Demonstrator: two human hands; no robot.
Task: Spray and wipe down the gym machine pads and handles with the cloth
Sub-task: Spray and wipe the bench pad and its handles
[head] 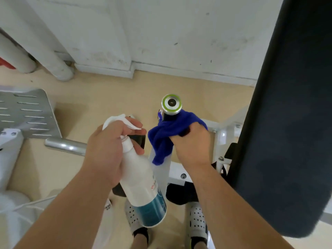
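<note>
My left hand (109,150) grips the neck of a white spray bottle (143,186) with a teal label, its nozzle pointing right. My right hand (192,142) holds a blue cloth (165,135) wrapped round a black machine handle. The handle's end cap (171,103), silver with a green ring, sticks out above the cloth. A loose end of the cloth hangs down between my hands. A large dark pad (287,123) rises along the right side of the view.
A slotted grey metal footplate (27,112) lies at the left, with a chrome bar (66,146) below it. White machine frame parts (177,173) sit under my right hand. My feet in white shoes (196,220) stand on the beige floor. A white wall is behind.
</note>
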